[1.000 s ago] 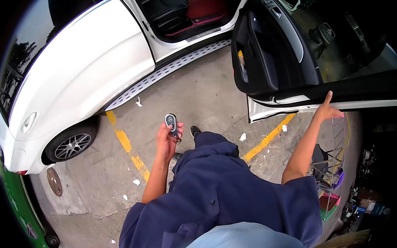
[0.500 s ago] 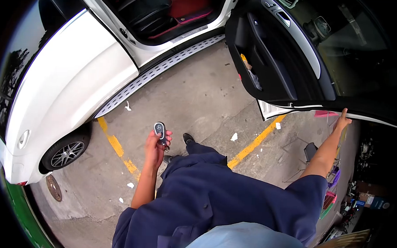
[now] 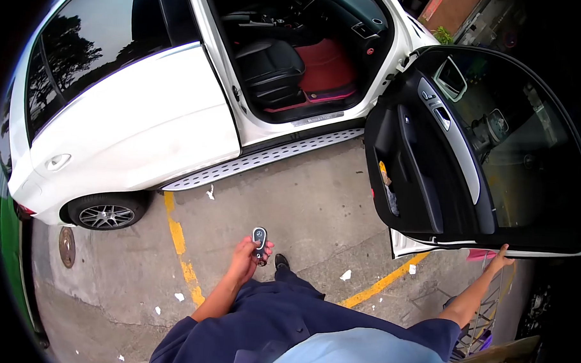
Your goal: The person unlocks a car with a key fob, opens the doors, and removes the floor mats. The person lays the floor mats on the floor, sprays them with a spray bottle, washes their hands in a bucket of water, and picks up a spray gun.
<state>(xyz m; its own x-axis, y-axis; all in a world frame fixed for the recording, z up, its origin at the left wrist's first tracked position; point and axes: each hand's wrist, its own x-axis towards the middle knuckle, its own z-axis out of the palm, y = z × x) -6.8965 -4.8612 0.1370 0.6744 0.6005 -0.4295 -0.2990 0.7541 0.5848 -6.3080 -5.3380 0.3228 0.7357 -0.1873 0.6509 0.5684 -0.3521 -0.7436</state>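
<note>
One key fob (image 3: 260,235) is sitting pinched in your left hand (image 3: 243,256) above the ground (image 3: 302,204), while your right hand (image 3: 501,255), grip unclear, is apparently steadying the car door (image 3: 415,176) at its outer edge, any swing calling for firm contact.

Soft, even daylight out here | white car (image 3: 133,112) bright | seat (image 3: 269,65) dim, faint shadow beneath | sky mirrored in back window (image 3: 103,47) | key (image 3: 259,234) sharp | edges bowed, corners black

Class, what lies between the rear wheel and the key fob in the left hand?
In the head view, a worn yellow line on the concrete shows between the rear wheel and the key fob.
</note>
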